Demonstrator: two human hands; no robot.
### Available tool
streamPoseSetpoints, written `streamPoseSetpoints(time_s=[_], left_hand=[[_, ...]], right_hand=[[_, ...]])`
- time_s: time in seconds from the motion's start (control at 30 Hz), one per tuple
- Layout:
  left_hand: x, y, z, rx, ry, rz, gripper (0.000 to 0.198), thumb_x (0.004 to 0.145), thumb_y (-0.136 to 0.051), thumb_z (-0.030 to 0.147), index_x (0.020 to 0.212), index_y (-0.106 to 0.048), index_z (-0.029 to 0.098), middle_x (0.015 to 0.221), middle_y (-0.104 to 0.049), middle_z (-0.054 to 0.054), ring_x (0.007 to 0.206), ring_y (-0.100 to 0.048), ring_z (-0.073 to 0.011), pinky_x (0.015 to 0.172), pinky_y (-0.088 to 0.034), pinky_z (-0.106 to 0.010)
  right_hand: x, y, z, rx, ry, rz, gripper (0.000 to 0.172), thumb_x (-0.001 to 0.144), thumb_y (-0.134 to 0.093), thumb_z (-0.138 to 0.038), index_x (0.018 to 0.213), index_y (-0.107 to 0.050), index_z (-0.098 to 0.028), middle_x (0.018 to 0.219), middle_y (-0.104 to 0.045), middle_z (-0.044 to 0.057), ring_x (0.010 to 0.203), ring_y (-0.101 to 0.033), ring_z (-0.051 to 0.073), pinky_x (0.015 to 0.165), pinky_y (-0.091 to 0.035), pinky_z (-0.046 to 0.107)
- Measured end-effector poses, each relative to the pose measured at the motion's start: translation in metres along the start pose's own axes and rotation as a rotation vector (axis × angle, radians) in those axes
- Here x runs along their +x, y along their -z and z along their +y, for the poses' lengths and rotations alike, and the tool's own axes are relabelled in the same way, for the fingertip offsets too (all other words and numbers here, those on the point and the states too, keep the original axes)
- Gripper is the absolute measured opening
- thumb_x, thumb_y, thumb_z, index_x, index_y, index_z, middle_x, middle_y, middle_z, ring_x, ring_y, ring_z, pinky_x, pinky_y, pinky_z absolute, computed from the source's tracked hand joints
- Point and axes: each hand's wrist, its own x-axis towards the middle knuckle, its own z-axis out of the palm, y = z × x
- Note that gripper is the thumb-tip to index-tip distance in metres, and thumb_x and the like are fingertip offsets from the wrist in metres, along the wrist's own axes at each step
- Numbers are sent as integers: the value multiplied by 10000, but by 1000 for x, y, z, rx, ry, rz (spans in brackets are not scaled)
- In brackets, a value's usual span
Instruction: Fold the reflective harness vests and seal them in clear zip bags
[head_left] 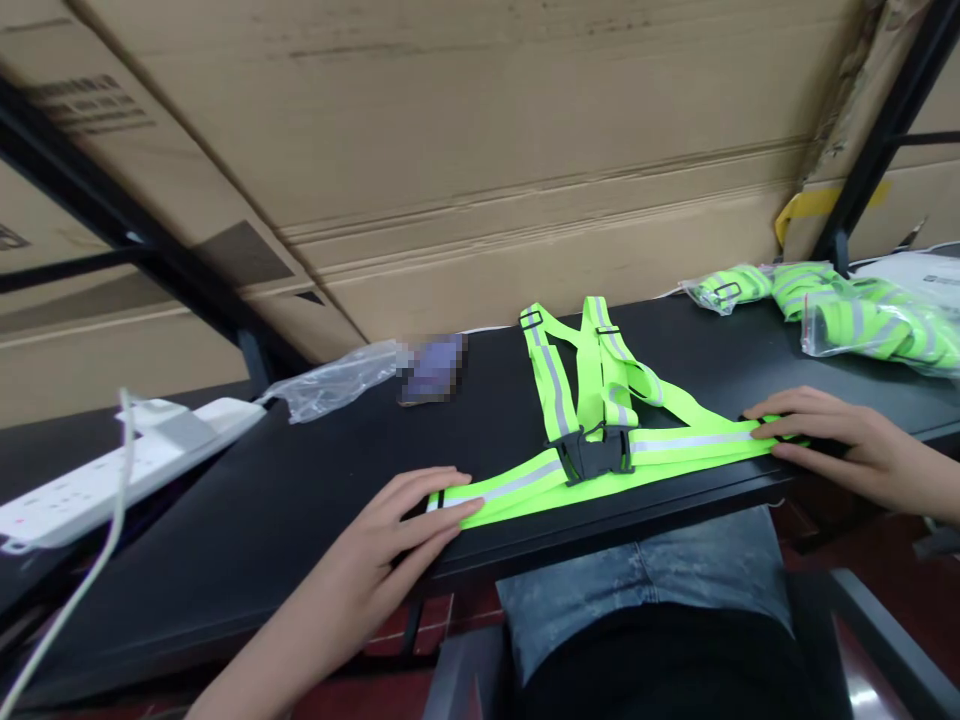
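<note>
A neon-green reflective harness (591,385) lies spread on a black tabletop (300,520), its silver-striped waist belt (517,485) stretched along the near edge in overlapping layers. A black buckle (596,455) joins the belt near its middle. Behind it, two shoulder straps (555,385), each fitted with a black slider (531,320), extend toward the back, the right-hand one looped and bunched.
</note>
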Motion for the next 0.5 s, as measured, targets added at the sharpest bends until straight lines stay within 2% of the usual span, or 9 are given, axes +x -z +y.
streamPoseSetpoints(time_s=[0.07,0.13,0.23,0.3,0.4,0.5], left_hand=[[1,4,4,7,-12,10,347,958,-473,380,1230,-661,486,1387,-586,24,1308,-511,-275,1089,-464,-479],[7,8,18,33,-31,39,329,938,-515,386,1223,-670,441,1401,-567,2,1324,-485,-287,1100,-447,-488],[29,11,51,56,-95,80,303,927,-562,367,1210,-659,312,1407,-542,-54,1339,-451,-299,1103,-429,-490],[50,8,74,60,-189,105,320,937,-569,359,1229,-625,240,1358,-559,-91,1305,-465,-286,1095,-422,-481],[82,-3,99,134,-246,32,362,917,-610,388,1229,-613,204,1269,-594,-103,1213,-502,-286,1025,-458,-482],[103,-15,107,185,-247,-68,316,917,-604,393,1165,-641,201,1179,-610,-87,1122,-530,-283,949,-492,-467]], right_hand=[[4,2,-12,-35,-3,14,237,926,-551,-415,1101,-710,-406,1272,-658,50,1209,-592,301,959,-530,506],[12,2,-29,-78,22,67,215,926,-545,-400,1064,-706,-367,1282,-645,68,1215,-580,306,958,-511,511],[35,-3,-61,-91,141,149,194,920,-561,-348,1053,-686,-282,1229,-646,104,1162,-587,305,924,-498,486],[55,-11,-81,-118,242,163,207,918,-578,-332,1067,-673,-225,1100,-663,117,1045,-603,285,863,-493,449],[85,-29,-102,-200,325,101,239,936,-562,-364,1054,-678,-191,997,-644,109,931,-574,258,809,-466,425],[104,-47,-110,-219,297,-11,293,943,-547,-415,1048,-675,-172,989,-617,110,931,-556,257,832,-457,428]])
